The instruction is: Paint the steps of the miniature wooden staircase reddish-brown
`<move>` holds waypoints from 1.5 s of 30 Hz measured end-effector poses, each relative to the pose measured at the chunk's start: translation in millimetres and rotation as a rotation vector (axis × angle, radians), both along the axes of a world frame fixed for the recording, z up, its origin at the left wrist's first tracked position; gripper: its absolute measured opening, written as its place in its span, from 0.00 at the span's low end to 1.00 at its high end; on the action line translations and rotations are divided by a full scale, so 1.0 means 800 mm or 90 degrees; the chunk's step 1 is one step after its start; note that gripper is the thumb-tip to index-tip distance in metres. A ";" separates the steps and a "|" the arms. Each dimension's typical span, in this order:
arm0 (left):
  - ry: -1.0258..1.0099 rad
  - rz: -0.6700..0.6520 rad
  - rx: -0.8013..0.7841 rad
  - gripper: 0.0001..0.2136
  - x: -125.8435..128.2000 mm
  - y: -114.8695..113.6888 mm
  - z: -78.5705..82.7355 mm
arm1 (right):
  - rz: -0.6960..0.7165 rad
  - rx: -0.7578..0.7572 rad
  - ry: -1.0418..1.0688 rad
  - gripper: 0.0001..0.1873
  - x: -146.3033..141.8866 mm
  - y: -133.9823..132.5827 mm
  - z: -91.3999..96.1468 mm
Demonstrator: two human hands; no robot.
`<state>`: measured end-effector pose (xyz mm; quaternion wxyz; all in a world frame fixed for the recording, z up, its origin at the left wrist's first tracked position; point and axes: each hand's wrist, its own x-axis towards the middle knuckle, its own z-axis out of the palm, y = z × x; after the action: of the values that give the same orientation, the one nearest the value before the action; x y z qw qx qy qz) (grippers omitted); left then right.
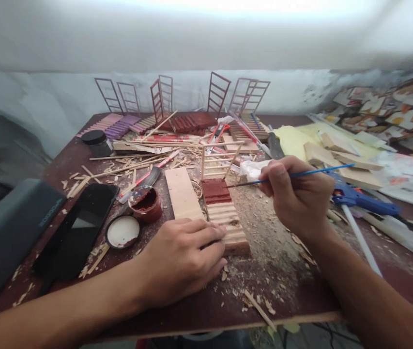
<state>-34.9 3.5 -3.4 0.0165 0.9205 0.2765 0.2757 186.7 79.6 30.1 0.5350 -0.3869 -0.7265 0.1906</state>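
My right hand [297, 198] pinches a thin blue paintbrush [318, 170]. The brush tip meets the right edge of a reddish-brown painted patch on a small ridged wooden model [226, 215]. A ladder-like rail frame of thin sticks [219, 165] rises at the model's far end; its near part is bare wood. My left hand [188, 257] lies over the model's left side, fingers curled on it and holding it down. Beneath and beyond that hand lies a flat wooden board [183, 194]. Left of the board stands an open jar of reddish-brown paint [146, 203], its lid [122, 231] lying beside it.
A black phone [77, 232] and a dark grey case [13, 232] lie on the left. A blue glue gun [362, 198] is at right. Several painted ridged pieces with rails [191, 122] line the back, near a box cutter [219, 133]. Shavings and sticks litter the table.
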 end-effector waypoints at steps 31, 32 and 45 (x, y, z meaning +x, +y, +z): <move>0.043 0.003 -0.003 0.11 -0.008 0.009 0.005 | 0.230 -0.017 -0.415 0.12 -0.164 -0.011 0.043; 0.041 0.004 -0.004 0.11 -0.008 0.008 0.004 | 0.231 -0.020 -0.418 0.12 -0.165 -0.011 0.041; 0.049 0.000 0.022 0.13 -0.004 0.007 0.000 | 0.196 -0.090 -0.124 0.12 -0.139 -0.011 0.051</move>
<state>-38.4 9.0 -3.8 -0.0098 0.9307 0.2720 0.2444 75.8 71.0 70.8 0.3981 -0.3246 -0.8103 0.2822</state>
